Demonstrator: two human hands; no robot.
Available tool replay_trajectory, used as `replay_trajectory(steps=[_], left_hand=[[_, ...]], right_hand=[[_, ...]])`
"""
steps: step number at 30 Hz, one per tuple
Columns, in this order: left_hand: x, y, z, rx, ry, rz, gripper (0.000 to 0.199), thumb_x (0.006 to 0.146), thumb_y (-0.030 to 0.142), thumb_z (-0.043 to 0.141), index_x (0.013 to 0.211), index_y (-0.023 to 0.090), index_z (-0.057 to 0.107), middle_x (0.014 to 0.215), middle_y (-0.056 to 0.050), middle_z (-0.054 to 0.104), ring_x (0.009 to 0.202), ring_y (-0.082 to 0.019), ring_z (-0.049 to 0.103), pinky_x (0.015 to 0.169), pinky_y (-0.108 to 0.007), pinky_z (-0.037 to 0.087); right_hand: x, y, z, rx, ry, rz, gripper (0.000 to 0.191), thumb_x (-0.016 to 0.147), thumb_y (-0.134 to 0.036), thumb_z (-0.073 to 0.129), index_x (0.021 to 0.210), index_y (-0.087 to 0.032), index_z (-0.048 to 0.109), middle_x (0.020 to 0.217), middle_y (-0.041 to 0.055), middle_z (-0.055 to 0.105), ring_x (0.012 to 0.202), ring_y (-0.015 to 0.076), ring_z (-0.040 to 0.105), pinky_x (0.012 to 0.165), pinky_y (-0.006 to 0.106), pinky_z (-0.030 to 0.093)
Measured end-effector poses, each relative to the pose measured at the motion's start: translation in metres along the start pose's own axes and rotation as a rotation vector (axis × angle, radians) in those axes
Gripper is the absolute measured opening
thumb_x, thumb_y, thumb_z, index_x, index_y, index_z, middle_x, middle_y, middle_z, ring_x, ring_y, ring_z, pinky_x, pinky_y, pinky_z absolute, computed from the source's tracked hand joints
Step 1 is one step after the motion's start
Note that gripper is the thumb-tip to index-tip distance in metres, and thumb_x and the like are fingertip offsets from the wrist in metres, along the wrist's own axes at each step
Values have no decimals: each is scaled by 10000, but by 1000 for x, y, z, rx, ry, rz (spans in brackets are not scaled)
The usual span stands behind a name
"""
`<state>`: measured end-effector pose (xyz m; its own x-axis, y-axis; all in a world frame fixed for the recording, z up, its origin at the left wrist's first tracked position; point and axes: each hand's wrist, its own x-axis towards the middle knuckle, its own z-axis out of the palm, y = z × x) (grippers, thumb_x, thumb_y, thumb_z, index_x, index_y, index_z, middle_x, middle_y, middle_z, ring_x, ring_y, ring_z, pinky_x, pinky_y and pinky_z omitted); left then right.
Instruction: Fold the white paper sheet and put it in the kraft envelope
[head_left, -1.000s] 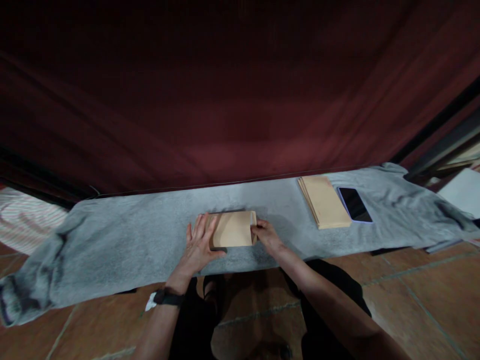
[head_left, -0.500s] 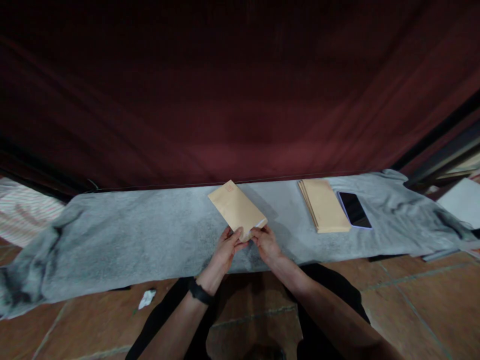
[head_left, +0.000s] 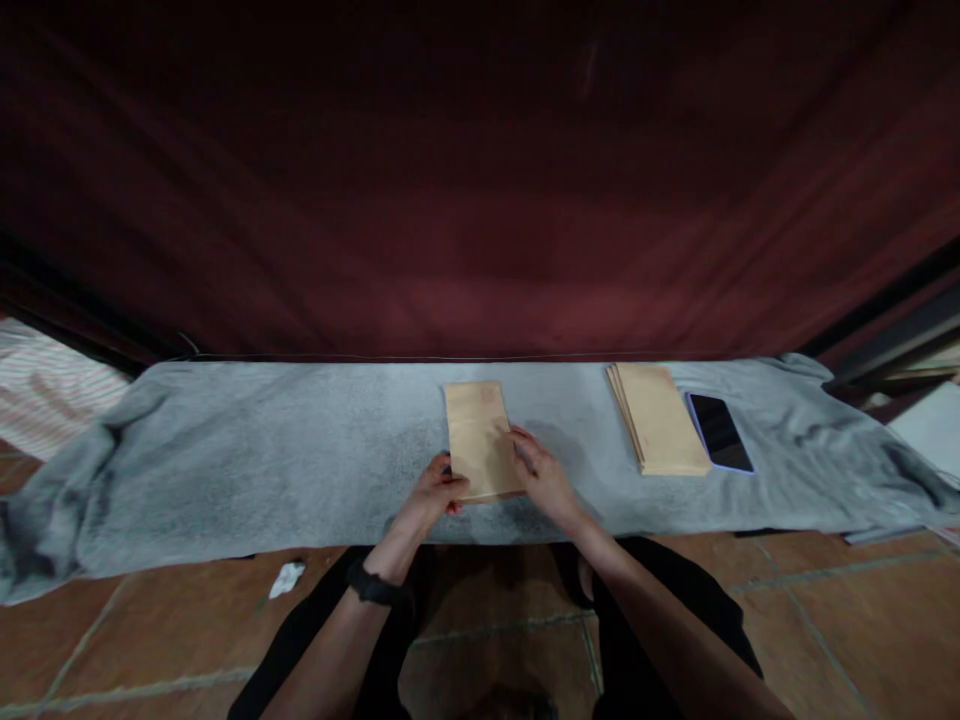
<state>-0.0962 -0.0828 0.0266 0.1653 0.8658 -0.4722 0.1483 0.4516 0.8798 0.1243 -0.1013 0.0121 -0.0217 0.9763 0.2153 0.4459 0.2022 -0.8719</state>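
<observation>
A tan paper envelope [head_left: 481, 440] with a small reddish mark near its top right lies on the grey cloth in front of me, its long sides pointing away. My left hand [head_left: 433, 492] grips its lower left corner, thumb on top and fingers beneath. Against the right edge rests my right hand [head_left: 541, 478], fingers spread, the fingertips touching the envelope's surface. A stack of similar envelopes [head_left: 664, 420] sits to the right, slightly fanned at its left side. Beside the stack is a phone [head_left: 720, 432] with a dark screen and a purple edge.
Grey cloth [head_left: 300, 450] covers the long, narrow surface. A dark red curtain [head_left: 480, 240] hangs behind it. Crumpled white paper [head_left: 286, 579] lies on the tiled floor [head_left: 172, 640]. Striped fabric [head_left: 52, 390] is at the far left.
The envelope has turned from slanted to nearly straight and now lies lower on the cloth. Its white-edged opening no longer shows. My right hand has opened and moved to the envelope's right side.
</observation>
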Motion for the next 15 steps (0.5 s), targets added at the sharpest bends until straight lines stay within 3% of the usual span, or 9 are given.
replay_trajectory(steps=[2, 4, 6, 7, 9, 11, 15], left_hand=[[-3, 0, -6, 187, 80, 33, 370, 706, 302, 752, 983, 226, 520, 631, 58, 629, 411, -124, 529, 445, -231, 390], [-8, 3, -6, 452, 254, 152, 274, 785, 313, 697, 1004, 219, 561, 696, 4, 655, 572, -192, 633, 569, -294, 481], [-10, 7, 2, 690, 408, 379, 249, 886, 344, 603, 1087, 197, 610, 912, -94, 707, 889, -278, 696, 799, -392, 527], [-9, 9, 8, 764, 406, 519, 291, 932, 354, 544, 1156, 185, 620, 1073, -140, 702, 1066, -305, 665, 926, -437, 501], [1, 14, 24, 856, 248, 767, 411, 981, 357, 469, 1340, 185, 573, 1395, -154, 590, 1364, -308, 487, 1134, -485, 362], [21, 19, 37, 967, 59, 884, 489, 1003, 378, 441, 1463, 221, 490, 1575, -106, 436, 1505, -284, 294, 1232, -505, 197], [78, 34, 44, 1214, -23, 850, 548, 1024, 419, 362, 1522, 201, 430, 1623, -97, 364, 1535, -258, 228, 1259, -503, 103]], right_hand=[[-6, -2, 5, -225, -152, -151, 450, 965, -223, 457, 1403, -233, 557, 1534, 84, 491, 1425, 232, 432, 1213, 476, 300], [-13, -3, 12, -398, -235, -212, 484, 984, -223, 469, 1467, -224, 497, 1587, 95, 412, 1459, 250, 389, 1233, 507, 245], [-19, -1, 17, -496, -267, -240, 514, 999, -234, 474, 1510, -207, 440, 1607, 111, 366, 1468, 262, 376, 1243, 520, 210], [-20, 0, 19, -522, -274, -252, 523, 1003, -237, 474, 1522, -196, 422, 1609, 119, 358, 1469, 266, 375, 1244, 519, 204], [-21, 3, 20, -554, -271, -270, 516, 1003, -233, 480, 1514, -174, 434, 1587, 138, 393, 1466, 275, 380, 1241, 518, 211], [-21, 4, 20, -586, -277, -286, 477, 1004, -229, 480, 1475, -158, 487, 1534, 150, 475, 1454, 277, 400, 1240, 514, 218], [-19, 4, 17, -657, -304, -291, 473, 1032, -287, 441, 1480, -136, 475, 1533, 142, 480, 1461, 265, 389, 1250, 498, 204]])
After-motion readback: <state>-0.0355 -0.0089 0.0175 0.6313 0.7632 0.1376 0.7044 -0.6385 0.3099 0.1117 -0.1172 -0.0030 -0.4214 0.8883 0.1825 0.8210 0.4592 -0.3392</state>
